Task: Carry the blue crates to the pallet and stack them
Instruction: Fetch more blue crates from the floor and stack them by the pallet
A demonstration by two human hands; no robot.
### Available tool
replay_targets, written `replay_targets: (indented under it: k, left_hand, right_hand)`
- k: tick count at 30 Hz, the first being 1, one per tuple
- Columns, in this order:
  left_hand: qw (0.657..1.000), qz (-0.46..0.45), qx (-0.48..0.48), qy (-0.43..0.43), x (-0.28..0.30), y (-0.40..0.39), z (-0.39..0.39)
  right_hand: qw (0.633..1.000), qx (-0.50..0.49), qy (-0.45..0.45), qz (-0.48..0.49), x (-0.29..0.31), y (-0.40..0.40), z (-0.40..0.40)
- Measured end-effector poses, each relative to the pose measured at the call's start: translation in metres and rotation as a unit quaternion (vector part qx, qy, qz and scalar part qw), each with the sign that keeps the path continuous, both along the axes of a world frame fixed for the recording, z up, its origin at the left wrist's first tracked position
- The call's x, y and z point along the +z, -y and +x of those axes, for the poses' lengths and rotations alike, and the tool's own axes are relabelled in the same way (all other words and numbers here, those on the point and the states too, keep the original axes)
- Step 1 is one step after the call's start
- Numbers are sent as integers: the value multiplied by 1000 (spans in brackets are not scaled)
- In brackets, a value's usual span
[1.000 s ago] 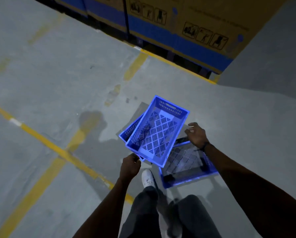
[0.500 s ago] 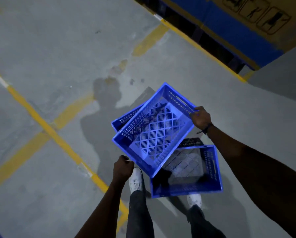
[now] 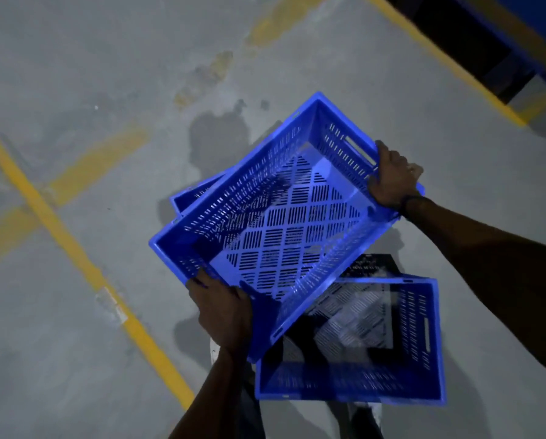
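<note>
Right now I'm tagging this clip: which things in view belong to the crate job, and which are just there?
Job: slotted blue plastic crate gripped by left hand and right hand; second blue crate below; a third's corner behind.

Just there: yellow painted floor lines; grey concrete floor.

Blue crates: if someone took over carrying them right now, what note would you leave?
Left hand: shut on the near corner of the top blue crate.
Right hand: shut on its far end, beside the handle slot.
That crate is tilted, off the floor; part of a second crate shows under it.
A third crate is lower, by the feet.
Done: top crate lifted.
Left: carry to the pallet and stack; no pallet identifiable in view.
</note>
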State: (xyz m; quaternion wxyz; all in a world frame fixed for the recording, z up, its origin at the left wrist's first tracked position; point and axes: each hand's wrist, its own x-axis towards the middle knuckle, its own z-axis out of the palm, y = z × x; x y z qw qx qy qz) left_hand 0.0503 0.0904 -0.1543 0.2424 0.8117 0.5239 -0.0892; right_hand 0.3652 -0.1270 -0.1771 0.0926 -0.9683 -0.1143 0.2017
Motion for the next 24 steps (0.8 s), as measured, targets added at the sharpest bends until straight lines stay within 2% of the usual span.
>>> replay_targets:
  k: [3,7,11,15,24]
  left_hand:
    - [999,29,-3,32,-6,-2,-16]
    - [987,26,122,103,-8,-11,-17]
    - [977,11,199,74,-8,-14,-9]
    - [984,-14,179,21,-4,-17,-12]
    - [991,4,134,14,37,-24,-54]
  right_hand:
    - [999,21,21,-12,-13,4,0]
    - [1000,23,7,-2,-9,5,4]
    - [1000,18,-22,10,-2,5,6]
    - [999,0,-52,11,3,6,4]
    - [996,-17,-90,12,26,31,-51]
